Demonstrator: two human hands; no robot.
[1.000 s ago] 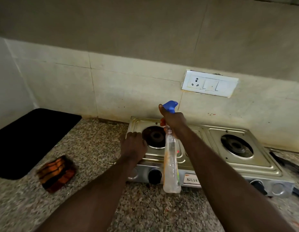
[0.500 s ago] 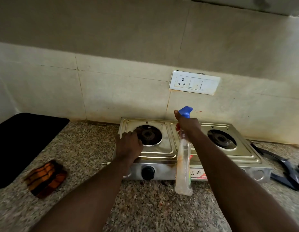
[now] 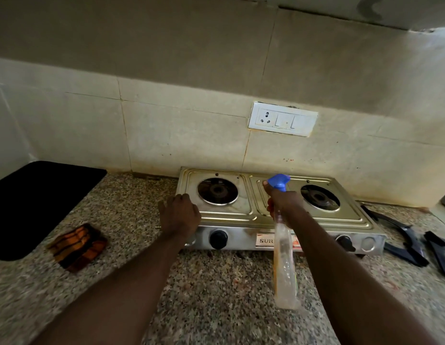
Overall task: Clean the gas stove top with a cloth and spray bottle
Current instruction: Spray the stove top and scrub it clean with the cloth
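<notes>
Grips the spray bottle (image 3: 285, 265) in the right hand (image 3: 282, 202), fingers wrapped round the neck just under the blue trigger head, one fingertip up beside that head. Holds it above the middle of the gas stove (image 3: 231, 216), between the left burner (image 3: 217, 191) and the right burner (image 3: 320, 197), head toward the wall, clear body slanting down and back toward the camera, crossing in front of the label (image 3: 265, 240) that reads "SUR". Cannot tell whether any finger presses the trigger.

Rests the left hand (image 3: 180, 215) on the stove's front left corner, knuckles up, fingers bent down over the steel edge. Cannot tell whether clasping the rim or only lying on it. Hands apart, with the left burner and the left knob (image 3: 218, 239) in the span between them.

Touches the cloth (image 3: 78, 246) with neither hand. Striped orange and black, lying flat on the speckled counter (image 3: 216, 295), left of the left hand and well apart from it, near the corner of a flat black panel (image 3: 37, 205). Farther again from the right hand and the bottle, with the left arm in between.

To the right of the stove, on the counter: black pan supports (image 3: 405, 242). On the tiled wall above the stove: a white socket plate (image 3: 282, 119).
</notes>
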